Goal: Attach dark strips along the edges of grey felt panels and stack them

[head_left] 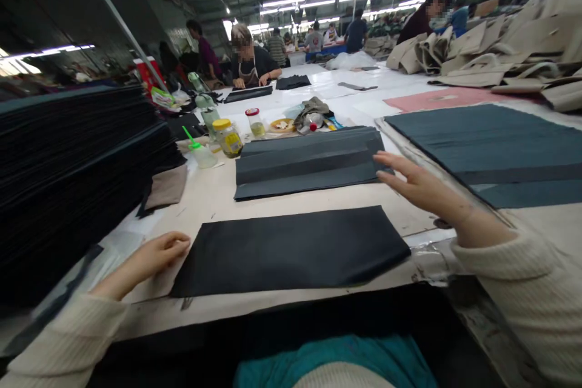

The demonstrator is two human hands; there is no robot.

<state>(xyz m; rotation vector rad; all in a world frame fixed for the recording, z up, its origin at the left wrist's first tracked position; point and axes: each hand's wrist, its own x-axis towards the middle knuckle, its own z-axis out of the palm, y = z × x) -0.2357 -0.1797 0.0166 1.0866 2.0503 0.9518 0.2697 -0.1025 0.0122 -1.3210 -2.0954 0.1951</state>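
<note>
A smooth black fabric or leather-like panel [291, 251] lies flat on the table in front of me. My left hand [157, 254] rests just beside its left edge, fingers loosely bent with nothing seen in them. Beyond the panel is a stack of dark blue-grey pieces [309, 160], with darker bands across the top one. At the stack's right end my right hand [404, 179] is raised with its fingers apart. Whether its fingertips touch the stack I cannot tell.
Tall dark sheet piles [68, 194] stand at the left. Beyond the stack are a yellow-lidded jar [228, 138], a red-lidded jar [255, 123] and a green-nozzled bottle [202, 154]. Blue-grey sheets [491, 145] and beige pieces [522, 42] lie right. A co-worker [252, 57] works across.
</note>
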